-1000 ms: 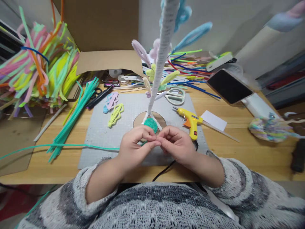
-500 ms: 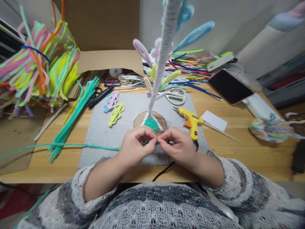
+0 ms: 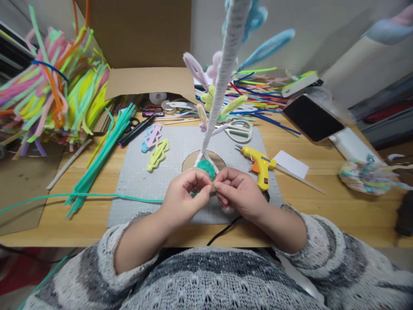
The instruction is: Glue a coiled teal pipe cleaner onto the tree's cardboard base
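Note:
My left hand (image 3: 184, 196) and my right hand (image 3: 237, 191) meet fingertip to fingertip just in front of a teal pipe-cleaner coil (image 3: 205, 167). Both pinch the end of a long teal pipe cleaner (image 3: 80, 196) that trails off to the left across the table. The coil lies on a round cardboard base (image 3: 190, 161) at the foot of a tall white pipe-cleaner tree (image 3: 222, 73) with pastel loop leaves. All this sits on a grey cutting mat (image 3: 142, 181).
A yellow glue gun (image 3: 260, 163) lies right of the base, scissors (image 3: 238, 130) behind it. Teal pipe cleaners (image 3: 100, 157) lie in a bundle at left, a big multicoloured pile (image 3: 51, 94) beyond. A phone (image 3: 312, 118) leans at back right. Loop leaves (image 3: 156, 146) rest on the mat.
Both hands have shifted slightly forward toward the coil, with fingers still pinched together on the teal pipe cleaner. Nothing else moved.

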Tool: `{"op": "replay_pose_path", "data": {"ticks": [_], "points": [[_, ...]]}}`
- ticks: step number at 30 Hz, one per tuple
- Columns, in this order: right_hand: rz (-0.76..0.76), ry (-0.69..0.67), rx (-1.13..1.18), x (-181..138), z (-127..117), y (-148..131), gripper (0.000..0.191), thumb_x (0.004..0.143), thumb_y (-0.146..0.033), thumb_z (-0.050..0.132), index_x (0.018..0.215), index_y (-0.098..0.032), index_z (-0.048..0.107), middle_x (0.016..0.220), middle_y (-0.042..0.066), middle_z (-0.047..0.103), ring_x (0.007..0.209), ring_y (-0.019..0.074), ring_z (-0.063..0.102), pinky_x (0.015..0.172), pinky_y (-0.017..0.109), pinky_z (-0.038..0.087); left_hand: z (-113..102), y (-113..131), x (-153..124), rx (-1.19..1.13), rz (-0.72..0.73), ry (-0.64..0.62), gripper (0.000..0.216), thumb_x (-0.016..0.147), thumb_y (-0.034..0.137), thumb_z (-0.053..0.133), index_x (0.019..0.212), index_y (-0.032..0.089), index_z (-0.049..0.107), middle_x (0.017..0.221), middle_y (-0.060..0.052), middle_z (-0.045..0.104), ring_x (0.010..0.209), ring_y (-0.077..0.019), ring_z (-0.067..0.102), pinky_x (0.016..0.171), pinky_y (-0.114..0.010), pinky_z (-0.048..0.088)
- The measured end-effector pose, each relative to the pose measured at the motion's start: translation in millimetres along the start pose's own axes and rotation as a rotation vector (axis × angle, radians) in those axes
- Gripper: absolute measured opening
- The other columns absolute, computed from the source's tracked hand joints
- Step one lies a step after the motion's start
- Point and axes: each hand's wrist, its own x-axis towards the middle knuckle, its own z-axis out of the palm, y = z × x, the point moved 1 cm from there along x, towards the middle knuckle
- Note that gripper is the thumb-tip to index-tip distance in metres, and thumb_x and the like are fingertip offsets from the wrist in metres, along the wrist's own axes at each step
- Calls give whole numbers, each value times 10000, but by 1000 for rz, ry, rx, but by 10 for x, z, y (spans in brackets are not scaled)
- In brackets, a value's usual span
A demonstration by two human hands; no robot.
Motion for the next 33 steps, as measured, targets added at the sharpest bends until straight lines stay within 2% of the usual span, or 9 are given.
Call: {"op": "replay_pose_path", "data": {"ticks": [3, 6, 10, 14, 17, 21, 26, 29, 33], "points": [[-54, 47, -52, -12, 14, 6, 235, 819, -382, 655, 765, -205, 510, 462, -96, 492, 363, 56, 416, 361, 173, 337, 3, -21, -3, -4, -1, 18, 109, 793, 240, 671, 857, 167, 623, 807, -42, 625, 713, -123, 595, 621, -254, 509], [-136, 111, -159, -26, 18, 26, 215, 833, -363, 640, 758, -207, 512, 489, -89, 486, 386, 58, 413, 372, 185, 322, -7, -33, -5, 57, 49, 52, 79, 781, 224, 708, 755, 168, 658, 780, -37, 640, 750, -131, 609, 669, -267, 512], [-330, 178, -430, -56, -6, 26, 120, 850, -285, 618, 784, -204, 559, 644, -30, 591, 538, 91, 529, 497, 230, 415, -22, -22, -15, 130, 38, 68, 137, 795, 234, 696, 689, 165, 640, 717, -28, 646, 694, -129, 605, 632, -270, 502], [-459, 205, -695, -87, -38, 5, 51, 857, -240, 602, 813, -216, 591, 714, -7, 636, 633, 120, 576, 562, 257, 439, -18, 14, -19, 231, 26, 37, 156, 827, 256, 644, 705, 164, 615, 709, -35, 641, 676, -130, 592, 586, -260, 488], [-471, 220, -754, -88, -42, -1, 56, 857, -230, 596, 802, -219, 592, 690, -17, 627, 603, 112, 557, 538, 249, 428, -4, 41, -18, 262, 80, -9, 125, 838, 216, 611, 723, 168, 606, 733, -35, 642, 684, -126, 583, 580, -249, 484], [-366, 263, -600, -49, -34, -6, 104, 834, -261, 625, 762, -209, 569, 645, -25, 609, 558, 100, 545, 497, 236, 417, -3, 44, -19, 274, 134, -29, 105, 845, 200, 607, 743, 173, 610, 751, -33, 647, 708, -130, 587, 601, -254, 483], [0, 93, -90, 25, -34, -23, 217, 829, -392, 639, 796, -204, 535, 450, -96, 501, 341, 59, 408, 343, 180, 309, -46, 10, -14, 281, 156, 87, 74, 836, 201, 650, 765, 182, 638, 754, -29, 655, 724, -135, 607, 643, -277, 503], [61, 29, 81, 48, -40, -42, 247, 800, -409, 677, 816, -193, 558, 440, -106, 500, 318, 43, 389, 324, 156, 271, -54, 12, -20, 278, 227, 111, 42, 815, 171, 675, 779, 191, 670, 781, -30, 675, 759, -138, 632, 677, -281, 529], [114, -30, 159, 44, -27, -34, 261, 780, -411, 703, 794, -183, 576, 432, -104, 506, 307, 31, 369, 315, 140, 241, -37, 33, -44, 301, 316, 118, 48, 813, 159, 683, 776, 189, 674, 788, -26, 667, 748, -121, 636, 659, -253, 537]]}}
